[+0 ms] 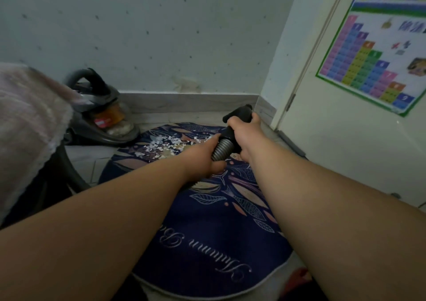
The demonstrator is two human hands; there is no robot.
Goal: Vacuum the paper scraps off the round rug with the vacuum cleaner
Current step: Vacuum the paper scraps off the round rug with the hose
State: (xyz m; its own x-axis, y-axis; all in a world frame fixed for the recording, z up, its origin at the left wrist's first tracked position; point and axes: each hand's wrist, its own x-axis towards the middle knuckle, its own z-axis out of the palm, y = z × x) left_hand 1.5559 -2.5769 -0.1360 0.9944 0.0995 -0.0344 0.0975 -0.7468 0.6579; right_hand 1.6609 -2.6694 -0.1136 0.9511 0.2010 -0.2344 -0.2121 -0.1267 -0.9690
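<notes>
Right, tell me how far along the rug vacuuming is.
Done: the ribbed grey hose is picked up. In hand: the left hand grips the hose and the right hand grips its black handle, above the round rug. Left: the paper scraps lie in a pile on the rug's far left part, near the vacuum cleaner body, apart from the handle. The vacuuming itself looks not yet started.

The round rug (207, 243) bears cursive script, upside down from here, reading "Autumn", and the poster (373, 65) at right shows coloured steps numbered up to 9.
</notes>
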